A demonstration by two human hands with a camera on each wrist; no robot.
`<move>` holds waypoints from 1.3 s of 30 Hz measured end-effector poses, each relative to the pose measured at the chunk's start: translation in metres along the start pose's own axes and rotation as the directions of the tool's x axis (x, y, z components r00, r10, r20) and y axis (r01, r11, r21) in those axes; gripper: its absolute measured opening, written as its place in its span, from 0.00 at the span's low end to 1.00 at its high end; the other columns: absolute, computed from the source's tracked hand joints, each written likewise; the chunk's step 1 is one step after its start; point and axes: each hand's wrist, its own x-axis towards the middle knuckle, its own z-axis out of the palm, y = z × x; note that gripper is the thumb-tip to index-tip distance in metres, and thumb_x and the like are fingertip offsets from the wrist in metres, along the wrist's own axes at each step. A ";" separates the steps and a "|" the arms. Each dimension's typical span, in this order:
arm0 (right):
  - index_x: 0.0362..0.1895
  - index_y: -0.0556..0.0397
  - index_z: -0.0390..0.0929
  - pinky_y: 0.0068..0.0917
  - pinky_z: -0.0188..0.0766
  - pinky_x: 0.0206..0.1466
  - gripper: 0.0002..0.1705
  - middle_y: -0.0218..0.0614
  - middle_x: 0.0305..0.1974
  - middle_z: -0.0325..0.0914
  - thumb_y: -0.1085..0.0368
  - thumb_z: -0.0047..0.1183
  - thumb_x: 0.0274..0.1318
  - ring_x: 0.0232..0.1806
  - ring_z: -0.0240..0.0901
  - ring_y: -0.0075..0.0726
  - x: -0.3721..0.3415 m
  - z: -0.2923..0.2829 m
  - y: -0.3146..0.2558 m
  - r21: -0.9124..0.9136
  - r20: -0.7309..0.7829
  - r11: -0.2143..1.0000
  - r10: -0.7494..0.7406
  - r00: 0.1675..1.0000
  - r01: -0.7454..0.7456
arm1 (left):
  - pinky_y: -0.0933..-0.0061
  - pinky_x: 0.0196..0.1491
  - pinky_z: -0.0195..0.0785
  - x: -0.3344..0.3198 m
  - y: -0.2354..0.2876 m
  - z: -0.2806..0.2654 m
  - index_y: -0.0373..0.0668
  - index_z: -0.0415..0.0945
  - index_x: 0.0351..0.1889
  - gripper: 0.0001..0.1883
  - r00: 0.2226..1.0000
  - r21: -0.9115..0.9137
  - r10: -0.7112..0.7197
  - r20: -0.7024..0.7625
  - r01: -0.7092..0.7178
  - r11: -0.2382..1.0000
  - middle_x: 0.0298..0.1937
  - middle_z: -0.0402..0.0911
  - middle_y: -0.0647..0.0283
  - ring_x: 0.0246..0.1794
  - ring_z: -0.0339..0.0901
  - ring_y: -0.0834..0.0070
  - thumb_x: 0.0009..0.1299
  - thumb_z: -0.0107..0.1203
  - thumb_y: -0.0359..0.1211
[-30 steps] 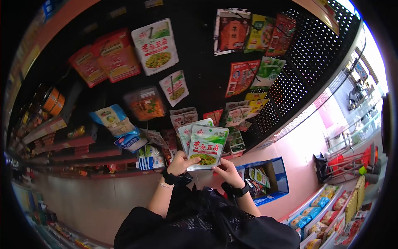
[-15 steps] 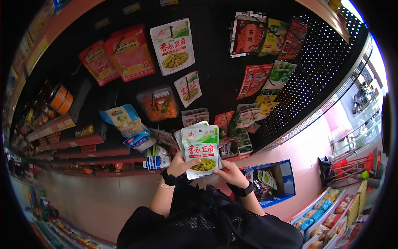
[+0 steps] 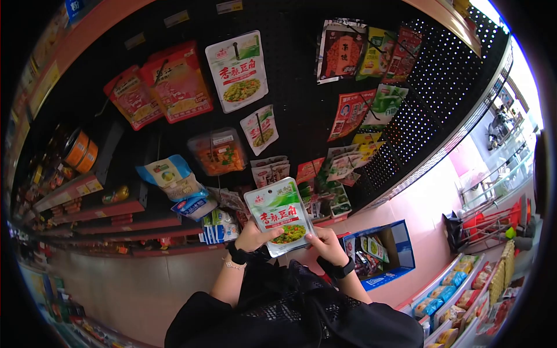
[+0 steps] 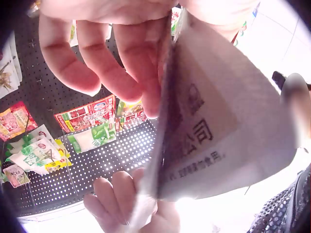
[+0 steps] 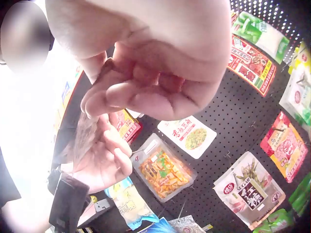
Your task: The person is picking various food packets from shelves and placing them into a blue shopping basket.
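Note:
A stack of flat food pouches [image 3: 278,211], white and green with red lettering and a picture of green beans, is held upright in front of the chest. My left hand [image 3: 255,236] grips its lower left side, thumb across the front and fingers behind. At the lower right corner my right hand [image 3: 326,245] pinches it between thumb and fingers. In the left wrist view the pouch's printed back [image 4: 228,116] bends outward, with the left fingers [image 4: 124,73] curled beside it. The right wrist view shows the pouch nearly edge-on [image 5: 86,133] between both hands.
Ahead, a black pegboard rack holds matching hanging pouches [image 3: 237,72], red packets [image 3: 177,81] and a plastic tray of food [image 3: 217,152]. A blue box [image 3: 400,249] with packets inside stands at the right. Shelves [image 3: 98,214] run along the left; snack trays [image 3: 449,290] lie lower right.
Two pouches that were fanned apart now lie lined up, the rear one hidden behind the front. The stack has come slightly lower and leans a little left at its top.

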 end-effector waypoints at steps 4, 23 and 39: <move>0.26 0.64 0.71 0.17 0.60 0.26 0.14 0.33 0.20 0.68 0.62 0.42 0.51 0.23 0.64 0.19 0.001 0.002 -0.001 0.017 0.000 1.000 -0.015 1.000 0.015 | 0.76 0.46 0.60 0.001 0.006 0.000 0.36 0.63 0.44 0.21 1.000 0.031 -0.006 0.024 0.005 0.999 0.40 0.71 0.62 0.42 0.68 0.77 0.51 0.55 0.25; 0.25 0.62 0.68 0.17 0.55 0.23 0.15 0.27 0.17 0.65 0.60 0.41 0.52 0.20 0.56 0.16 0.025 0.012 0.015 -0.028 -0.084 0.999 -0.020 0.996 0.018 | 0.79 0.43 0.61 0.030 0.018 -0.013 0.34 0.66 0.40 0.16 0.994 0.095 0.042 -0.098 -0.033 0.995 0.39 0.72 0.62 0.39 0.68 0.79 0.55 0.53 0.30; 0.26 0.58 0.67 0.13 0.55 0.22 0.14 0.21 0.18 0.63 0.59 0.40 0.53 0.19 0.55 0.13 0.078 0.014 0.006 -0.001 -0.180 1.000 0.014 0.984 -0.015 | 0.79 0.43 0.60 0.084 0.028 -0.043 0.35 0.67 0.39 0.14 0.995 0.043 0.067 -0.075 -0.064 0.997 0.38 0.72 0.63 0.39 0.68 0.79 0.56 0.52 0.30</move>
